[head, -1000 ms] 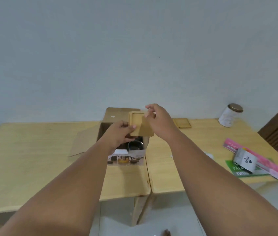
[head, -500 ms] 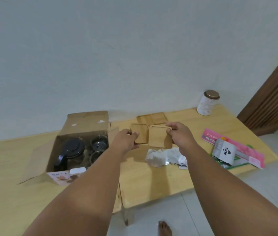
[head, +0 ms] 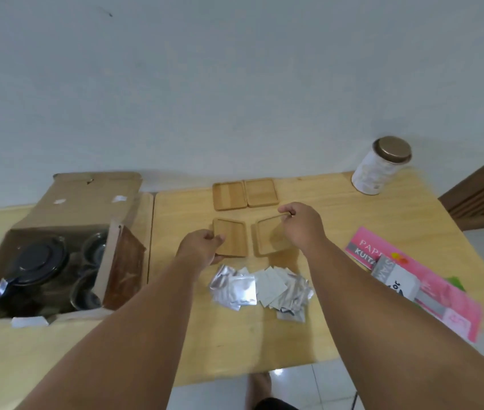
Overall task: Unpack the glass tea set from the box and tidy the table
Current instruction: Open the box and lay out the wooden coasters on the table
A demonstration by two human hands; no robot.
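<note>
1. On the wooden surface (head: 317,335), the left hand (head: 202,250) grips the near-left corner of a square wooden coaster (head: 231,241)
2. Just beside it, the right hand (head: 301,224) pinches the far edge of a second coaster (head: 270,238), tilted up at that side
3. Behind them, two more coasters (head: 245,193) lie flat, side by side
4. Foil sachets (head: 260,290) are heaped near the forearms
5. At left, the open cardboard box (head: 86,196) holds a black-lidded glass teapot (head: 38,261) and glass cups (head: 94,251)

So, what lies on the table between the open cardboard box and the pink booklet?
In the head view, between the cardboard box and the pink booklet lies a pile of silver foil sachets, with four wooden coasters behind it.
</note>
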